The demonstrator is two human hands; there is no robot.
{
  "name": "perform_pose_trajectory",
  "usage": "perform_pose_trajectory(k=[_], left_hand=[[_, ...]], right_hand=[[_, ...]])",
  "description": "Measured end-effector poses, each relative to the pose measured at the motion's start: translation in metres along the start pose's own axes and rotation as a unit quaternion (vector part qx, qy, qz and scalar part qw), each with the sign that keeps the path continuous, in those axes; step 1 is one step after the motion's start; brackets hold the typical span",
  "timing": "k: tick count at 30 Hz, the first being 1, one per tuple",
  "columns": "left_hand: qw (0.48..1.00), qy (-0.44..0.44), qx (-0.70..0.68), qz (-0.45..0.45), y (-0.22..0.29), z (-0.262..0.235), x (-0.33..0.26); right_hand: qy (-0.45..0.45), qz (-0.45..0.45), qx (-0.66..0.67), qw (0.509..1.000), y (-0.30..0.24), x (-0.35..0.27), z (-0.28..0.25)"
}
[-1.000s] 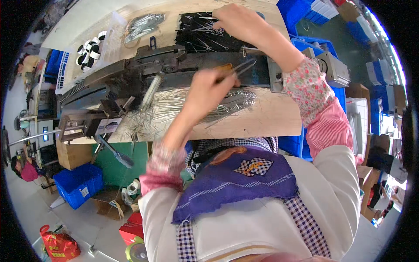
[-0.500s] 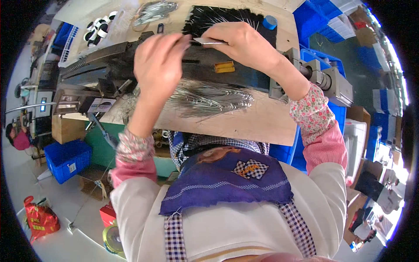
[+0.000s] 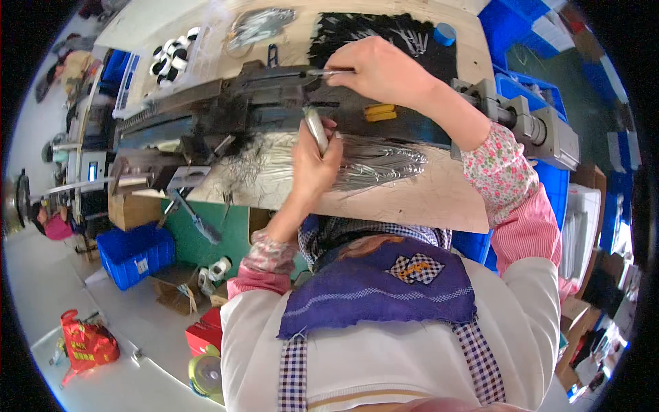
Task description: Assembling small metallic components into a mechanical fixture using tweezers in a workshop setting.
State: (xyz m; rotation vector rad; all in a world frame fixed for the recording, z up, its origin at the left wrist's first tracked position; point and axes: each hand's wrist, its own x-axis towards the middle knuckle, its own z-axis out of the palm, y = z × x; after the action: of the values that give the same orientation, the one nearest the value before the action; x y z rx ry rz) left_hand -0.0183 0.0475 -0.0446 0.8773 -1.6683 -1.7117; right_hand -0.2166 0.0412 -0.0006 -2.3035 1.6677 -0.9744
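Handle fills our left hand in front of the dark machine; by its far edge our right hand pinches a slim metal rod, which a loose hold could skew.

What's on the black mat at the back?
Thin metal pieces lie scattered on the black mat, and a blue round thing sits at its right edge. The right hand hides part of the mat's near side, so whatever lies there cannot be seen.
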Motion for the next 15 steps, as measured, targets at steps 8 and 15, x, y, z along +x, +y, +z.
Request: perform_pose_trajectory(k=[8, 15], left_hand=[[0.97, 0.205, -0.087, -0.098, -0.068, -0.129, -0.017], [0.938, 0.253, -0.22, -0.082, -0.045, -0.155, -0.003]], right_hand=[[0.028, -0.006, -0.122, 0.992, -0.049, -0.064, 0.006], [-0.042, 0.223, -0.258, 0.939, 0.015, -0.079, 0.041]])
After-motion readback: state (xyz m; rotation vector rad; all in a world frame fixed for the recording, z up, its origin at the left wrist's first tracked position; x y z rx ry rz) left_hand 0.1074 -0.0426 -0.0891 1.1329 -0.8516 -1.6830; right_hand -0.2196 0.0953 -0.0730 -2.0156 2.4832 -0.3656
